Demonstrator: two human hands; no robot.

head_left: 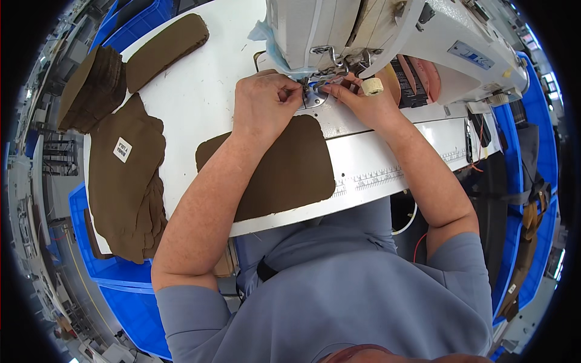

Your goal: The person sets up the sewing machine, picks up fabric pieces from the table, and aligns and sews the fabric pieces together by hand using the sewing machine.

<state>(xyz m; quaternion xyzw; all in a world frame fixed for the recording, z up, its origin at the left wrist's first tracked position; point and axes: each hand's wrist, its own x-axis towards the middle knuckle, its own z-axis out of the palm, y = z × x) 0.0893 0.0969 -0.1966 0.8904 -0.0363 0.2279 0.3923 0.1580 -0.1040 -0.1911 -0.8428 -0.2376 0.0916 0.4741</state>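
Observation:
Both of my hands are at the needle area of a white sewing machine [296,36]. My left hand [263,103] is closed in a pinch just left of the presser foot, and whatever is between its fingertips is too small to make out. From the other side, my right hand [372,106] pinches close to the metal needle plate [315,101]; what it holds, if anything, cannot be told. A brown fabric panel [290,172] with rounded corners lies flat on the table below the hands, partly covered by my left forearm. Neither hand touches that panel.
At the table's left lie a stack of brown pieces [124,193] with a white label, a folded pile [91,91] and a long brown piece [169,48]. A ruler strip [375,178] runs along the front edge. Blue bins [133,308] flank the table. Light-blue cloth [266,39] hangs on the machine.

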